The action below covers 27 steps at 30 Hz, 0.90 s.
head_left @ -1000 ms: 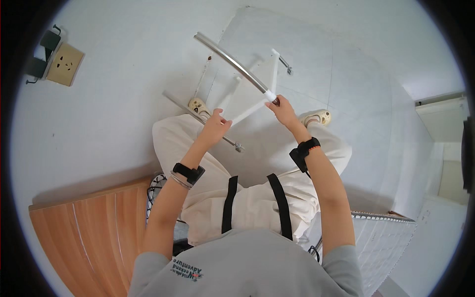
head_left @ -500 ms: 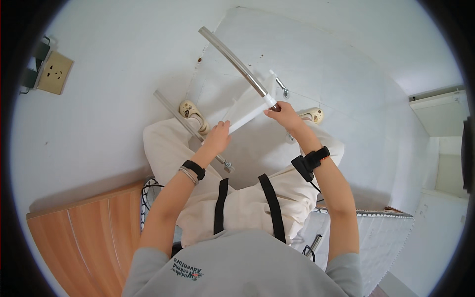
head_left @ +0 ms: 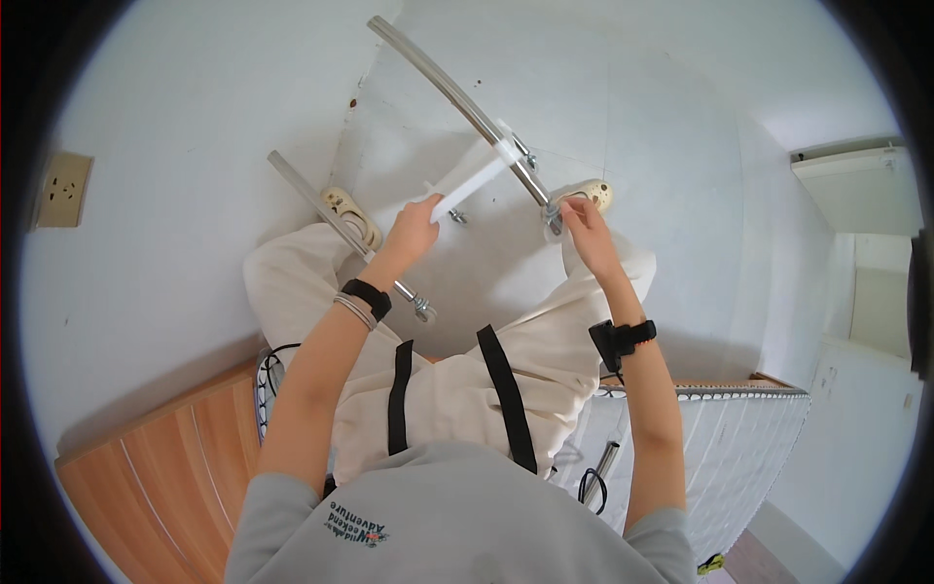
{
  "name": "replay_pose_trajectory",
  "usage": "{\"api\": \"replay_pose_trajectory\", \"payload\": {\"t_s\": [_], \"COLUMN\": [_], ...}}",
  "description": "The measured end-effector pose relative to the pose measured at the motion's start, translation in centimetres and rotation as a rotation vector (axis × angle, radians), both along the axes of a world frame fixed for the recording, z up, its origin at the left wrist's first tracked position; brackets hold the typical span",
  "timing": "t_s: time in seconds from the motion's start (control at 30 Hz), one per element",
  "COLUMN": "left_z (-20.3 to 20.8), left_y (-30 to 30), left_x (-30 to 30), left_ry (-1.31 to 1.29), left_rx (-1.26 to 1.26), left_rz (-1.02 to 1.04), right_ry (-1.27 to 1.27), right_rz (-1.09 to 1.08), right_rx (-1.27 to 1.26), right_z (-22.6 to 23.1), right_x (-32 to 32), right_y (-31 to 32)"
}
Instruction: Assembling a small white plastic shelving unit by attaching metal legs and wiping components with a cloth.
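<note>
A white plastic base [head_left: 474, 181] with metal poles and casters is tilted in front of me, above the floor. My left hand [head_left: 416, 230] is closed round its near left part. Along the right side runs a long metal pole [head_left: 438, 80], ending in a small caster [head_left: 553, 216]. The fingers of my right hand [head_left: 592, 238] pinch at this caster, partly covering it. On the left, beyond my forearm, another metal pole [head_left: 313, 200] ends in a caster [head_left: 424, 310] near my thigh. More casters show past the base, one of them a small caster [head_left: 457, 216].
My feet in cream clogs [head_left: 352, 219] stand on the pale floor on either side. A wall socket [head_left: 65, 190] is at the left. Wooden board [head_left: 185, 467] lies lower left, a quilted grey pad [head_left: 705, 457] lower right. A white cabinet [head_left: 856, 190] stands at the right.
My right hand has moved from the pole by the white collar down to the caster at its near end. The left hand still holds the base. The view has shifted somewhat.
</note>
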State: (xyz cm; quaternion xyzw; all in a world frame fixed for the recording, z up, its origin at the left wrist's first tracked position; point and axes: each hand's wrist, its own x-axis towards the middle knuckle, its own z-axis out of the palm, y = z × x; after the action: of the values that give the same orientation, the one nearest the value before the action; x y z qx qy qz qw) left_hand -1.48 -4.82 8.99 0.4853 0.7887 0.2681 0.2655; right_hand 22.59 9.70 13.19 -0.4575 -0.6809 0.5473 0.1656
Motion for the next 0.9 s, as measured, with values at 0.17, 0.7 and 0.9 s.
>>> {"api": "replay_pose_trajectory", "payload": {"t_s": [0.17, 0.7, 0.9], "left_z": [-0.7, -0.8, 0.6], "left_y": [0.8, -1.6, -1.8], "left_x": [-0.3, -1.3, -0.3], "left_ry": [0.031, 0.116, 0.108], "left_rx": [-0.003, 0.006, -0.018], "left_rz": [0.008, -0.011, 0.017], "right_ry": [0.075, 0.397, 0.438], "right_rz": [-0.107, -0.134, -0.146], "right_rx": [-0.060, -0.217, -0.292], "right_z": [-2.7, -3.6, -5.3], "right_x": [1.4, -3.3, -3.5], "right_y": [-1.5, -2.0, -2.5]}}
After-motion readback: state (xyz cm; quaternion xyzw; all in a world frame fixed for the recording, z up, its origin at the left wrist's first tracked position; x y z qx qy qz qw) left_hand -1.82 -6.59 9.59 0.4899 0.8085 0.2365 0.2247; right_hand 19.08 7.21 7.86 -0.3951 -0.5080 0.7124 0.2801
